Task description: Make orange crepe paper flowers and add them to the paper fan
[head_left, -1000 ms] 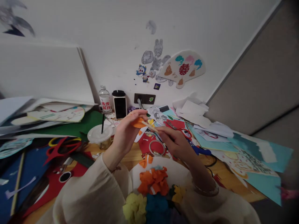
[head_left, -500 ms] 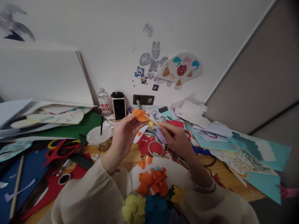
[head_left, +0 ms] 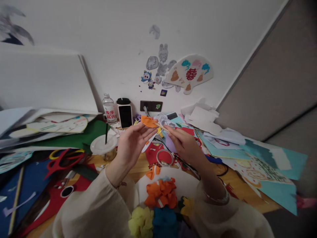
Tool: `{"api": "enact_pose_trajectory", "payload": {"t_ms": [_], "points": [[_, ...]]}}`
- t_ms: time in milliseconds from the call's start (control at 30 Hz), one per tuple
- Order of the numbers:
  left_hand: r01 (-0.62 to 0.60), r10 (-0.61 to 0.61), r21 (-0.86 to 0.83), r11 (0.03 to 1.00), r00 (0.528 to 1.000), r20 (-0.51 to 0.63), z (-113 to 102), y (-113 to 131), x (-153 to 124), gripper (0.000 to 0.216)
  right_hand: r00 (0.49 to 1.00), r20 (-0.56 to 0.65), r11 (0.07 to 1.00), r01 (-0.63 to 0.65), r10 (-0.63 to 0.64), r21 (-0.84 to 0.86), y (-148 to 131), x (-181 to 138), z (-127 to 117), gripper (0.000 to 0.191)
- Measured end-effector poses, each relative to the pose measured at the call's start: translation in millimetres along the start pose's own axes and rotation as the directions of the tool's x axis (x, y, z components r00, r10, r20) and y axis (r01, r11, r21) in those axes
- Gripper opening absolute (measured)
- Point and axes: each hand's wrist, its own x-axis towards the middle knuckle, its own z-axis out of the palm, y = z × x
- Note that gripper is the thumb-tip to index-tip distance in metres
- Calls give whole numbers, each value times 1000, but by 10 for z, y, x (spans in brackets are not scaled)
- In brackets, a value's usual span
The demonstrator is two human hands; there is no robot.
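Note:
Palm up, my left hand [head_left: 132, 138] bears a small orange petal-shaped piece [head_left: 148, 121] at its fingertips, the fingers mostly stretched out. Whether the piece is paper or cloth I cannot tell. My right hand [head_left: 182, 142] pinches a thin pale stick [head_left: 162, 128], whose far end touches the right side of the orange piece. Below the hands, a white board [head_left: 188, 177] carries an orange ruffled flower [head_left: 160, 191]. Nearer me are a yellow flower [head_left: 141, 222], a blue flower [head_left: 165, 221] and a smaller yellow-orange one [head_left: 186, 205].
Red-handled scissors [head_left: 63, 162] lie at the left near a lidded cup with a straw [head_left: 104, 144]. A bottle [head_left: 109, 109] and a white box-like cup [head_left: 124, 114] stand by the wall. Clear tape roll [head_left: 165, 158] lies mid-table; painted papers [head_left: 272, 172] spread at the right.
The fingers of my left hand have opened out a little under the orange piece. The stick has shifted slightly and stays against it. The view has moved slightly.

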Motion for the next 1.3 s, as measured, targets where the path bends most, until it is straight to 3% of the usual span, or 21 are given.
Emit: {"api": "enact_pose_trajectory", "payload": {"t_ms": [200,533,800,1133,1300], "points": [[0,1,29,1000,1000,-20,7,19,-25,12,998,60,998,17,-21,55,13,-2,-17,39],[24,-27,-69,997,999,-37,73,53,-101,10,998,19,998,53,-53,15,-16,7,-8,27],[15,-16,-19,1000,998,-62,119,81,-143,5,999,18,999,50,-50,11,-2,-2,35,26],[9,-6,38,999,997,-75,140,70,-176,42,998,57,974,37,-25,-223,-44,-22,115,27],[-42,53,118,992,994,-98,128,24,-154,63,997,81,901,26,11,-433,-117,-82,136,39]]}}
